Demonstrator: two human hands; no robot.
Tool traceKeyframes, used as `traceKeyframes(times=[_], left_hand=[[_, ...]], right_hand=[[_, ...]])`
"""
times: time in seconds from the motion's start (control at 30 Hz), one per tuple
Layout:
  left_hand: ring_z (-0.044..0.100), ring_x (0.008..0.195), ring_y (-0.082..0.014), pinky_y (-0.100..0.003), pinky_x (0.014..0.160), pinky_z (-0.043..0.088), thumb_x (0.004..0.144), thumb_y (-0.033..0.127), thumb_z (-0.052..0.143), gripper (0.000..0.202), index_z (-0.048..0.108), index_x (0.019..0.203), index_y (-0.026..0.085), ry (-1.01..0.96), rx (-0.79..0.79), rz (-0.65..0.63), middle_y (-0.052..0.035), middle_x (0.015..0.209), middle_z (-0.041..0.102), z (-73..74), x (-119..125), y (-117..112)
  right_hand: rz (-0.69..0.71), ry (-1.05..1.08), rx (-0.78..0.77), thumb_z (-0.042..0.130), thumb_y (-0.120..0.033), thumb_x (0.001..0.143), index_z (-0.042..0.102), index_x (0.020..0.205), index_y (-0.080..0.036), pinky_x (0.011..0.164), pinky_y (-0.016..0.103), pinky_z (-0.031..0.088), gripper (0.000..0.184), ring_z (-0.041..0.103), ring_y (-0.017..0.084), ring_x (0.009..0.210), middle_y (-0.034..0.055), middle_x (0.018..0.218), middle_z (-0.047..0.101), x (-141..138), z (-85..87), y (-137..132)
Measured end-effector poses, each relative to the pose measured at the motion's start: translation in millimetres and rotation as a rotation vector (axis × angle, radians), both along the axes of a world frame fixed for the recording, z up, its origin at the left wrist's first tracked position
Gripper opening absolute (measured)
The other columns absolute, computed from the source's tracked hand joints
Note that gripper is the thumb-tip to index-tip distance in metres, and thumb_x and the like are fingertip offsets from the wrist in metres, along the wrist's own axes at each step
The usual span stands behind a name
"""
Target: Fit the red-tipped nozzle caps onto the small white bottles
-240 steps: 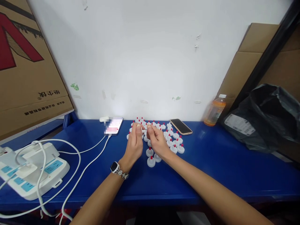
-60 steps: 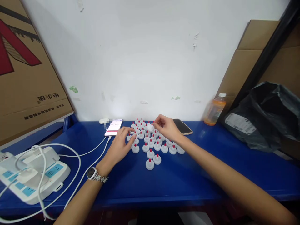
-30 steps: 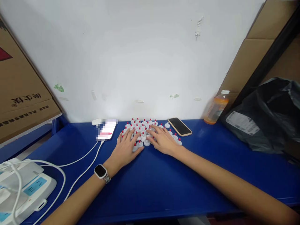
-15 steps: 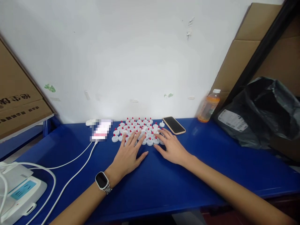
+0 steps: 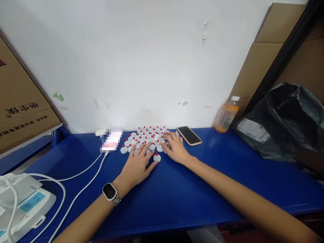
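Many white nozzle caps with red tips [image 5: 143, 135] form a cluster on the blue table near the wall. My left hand [image 5: 136, 165], with a watch on its wrist, lies open at the cluster's front left, fingers spread over several caps. One white cap [image 5: 157, 158] sits apart at the front, right by my left thumb tip. My right hand [image 5: 176, 148] reaches over the right side of the cluster, its fingers apart and slightly bent among the caps. Its palm and fingers hide the caps beneath.
A smartphone [image 5: 189, 135] lies right of the caps. Left of them is a lit, blurred phone [image 5: 112, 140] on a white cable, with a power strip [image 5: 32, 206] at front left. An orange drink bottle [image 5: 227, 114] and black plastic bag [image 5: 275, 125] stand at right.
My right hand has moved left and slightly up, farther over the caps. One cap now sits in front, beside my left thumb. My left hand has barely shifted.
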State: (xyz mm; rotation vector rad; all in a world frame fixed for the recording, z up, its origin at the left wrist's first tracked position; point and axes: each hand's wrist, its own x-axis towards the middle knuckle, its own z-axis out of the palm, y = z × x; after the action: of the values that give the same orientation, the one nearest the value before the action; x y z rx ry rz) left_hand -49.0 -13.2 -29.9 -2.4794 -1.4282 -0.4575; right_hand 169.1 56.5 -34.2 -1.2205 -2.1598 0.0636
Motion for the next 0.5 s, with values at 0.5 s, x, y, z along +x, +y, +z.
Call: traceKeyframes(times=[0.5], left_hand=[[0.047, 0.134, -0.0329, -0.056, 0.11, 0.039, 0.095, 0.047, 0.052, 0.042, 0.056, 0.13, 0.024, -0.117, -0.045, -0.135, -0.0131, 0.141, 0.052, 1.2, 23, 23]], right_hand=[[0.294, 0.168, -0.149, 0.048, -0.036, 0.099, 0.06, 0.121, -0.026, 0.106, 0.043, 0.042, 0.027, 0.056, 0.022, 0.119, 0.008, 0.122, 0.059, 17, -1.8, -9]])
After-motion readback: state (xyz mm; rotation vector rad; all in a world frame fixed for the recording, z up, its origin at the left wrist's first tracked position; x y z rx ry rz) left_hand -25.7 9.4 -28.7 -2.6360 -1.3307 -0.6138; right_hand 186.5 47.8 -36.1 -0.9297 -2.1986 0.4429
